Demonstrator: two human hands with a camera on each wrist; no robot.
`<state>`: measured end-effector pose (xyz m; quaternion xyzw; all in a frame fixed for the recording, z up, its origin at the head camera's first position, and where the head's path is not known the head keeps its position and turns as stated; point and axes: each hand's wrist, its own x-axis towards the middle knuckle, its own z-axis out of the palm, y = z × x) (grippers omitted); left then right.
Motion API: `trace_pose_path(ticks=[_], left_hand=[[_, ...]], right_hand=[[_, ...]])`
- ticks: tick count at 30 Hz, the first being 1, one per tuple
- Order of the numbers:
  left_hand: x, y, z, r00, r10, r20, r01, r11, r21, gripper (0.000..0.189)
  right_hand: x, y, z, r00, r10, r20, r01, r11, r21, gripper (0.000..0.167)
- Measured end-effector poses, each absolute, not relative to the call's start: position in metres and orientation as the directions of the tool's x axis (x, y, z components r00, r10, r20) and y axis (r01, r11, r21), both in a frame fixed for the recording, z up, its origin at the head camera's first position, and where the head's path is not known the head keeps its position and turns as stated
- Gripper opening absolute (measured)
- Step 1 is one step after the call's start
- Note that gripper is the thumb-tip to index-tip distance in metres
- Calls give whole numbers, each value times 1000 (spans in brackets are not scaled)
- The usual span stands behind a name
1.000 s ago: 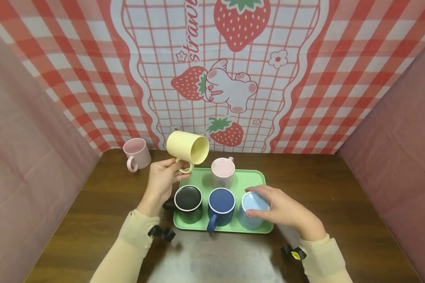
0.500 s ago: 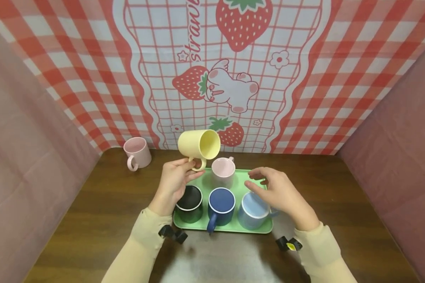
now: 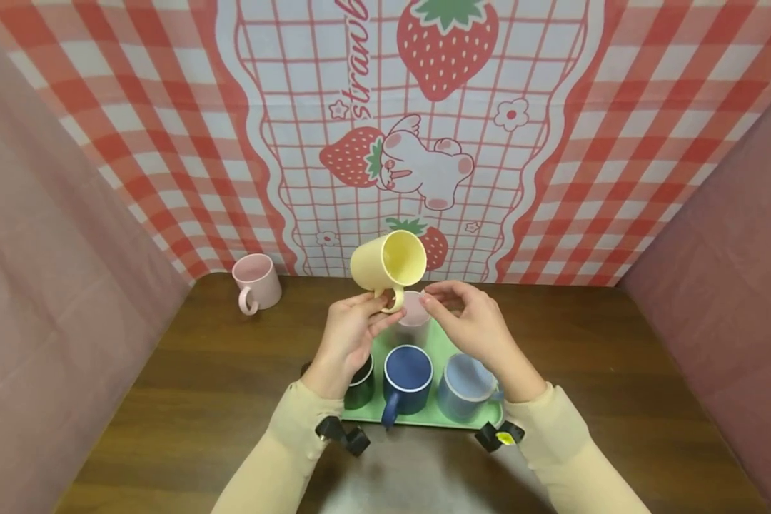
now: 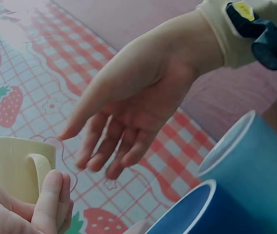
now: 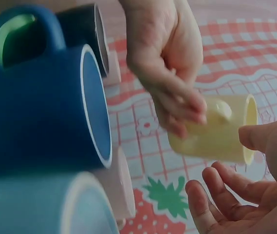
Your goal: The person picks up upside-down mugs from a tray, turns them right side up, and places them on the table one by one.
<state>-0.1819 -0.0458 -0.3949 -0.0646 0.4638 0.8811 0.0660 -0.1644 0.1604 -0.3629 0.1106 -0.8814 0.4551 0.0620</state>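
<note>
My left hand (image 3: 350,332) holds a pale yellow mug (image 3: 373,264) by its handle, tipped on its side with the mouth facing right. The mug is raised above the back of a green tray (image 3: 424,422). To its right, my right hand (image 3: 472,318) is held over the tray with fingers loosely bent and nothing in them; in the right wrist view its thumb overlaps the yellow mug's (image 5: 211,134) rim. A pink mug (image 3: 414,330) stands on the tray behind a dark blue mug (image 3: 407,375), partly hidden by both hands.
Beside the dark blue mug on the tray's front row stand a light blue mug (image 3: 465,389) at right and a black mug (image 3: 362,389) at left, partly covered by my left wrist. Another pink mug (image 3: 263,285) is on the wooden table (image 3: 186,385) at back left.
The yellow mug has moved right in my left hand, its mouth turning more toward me. My right hand has let go of the light blue mug and come up and left toward the yellow one.
</note>
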Motion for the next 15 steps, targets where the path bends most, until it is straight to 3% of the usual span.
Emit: trace_pose_path(ticks=[15], left_hand=[[-172, -21, -399, -980, 111, -164, -198, -608, 769, 28]], right_hand=[[-156, 133, -362, -987, -88, 133, -156, 355, -922, 27]])
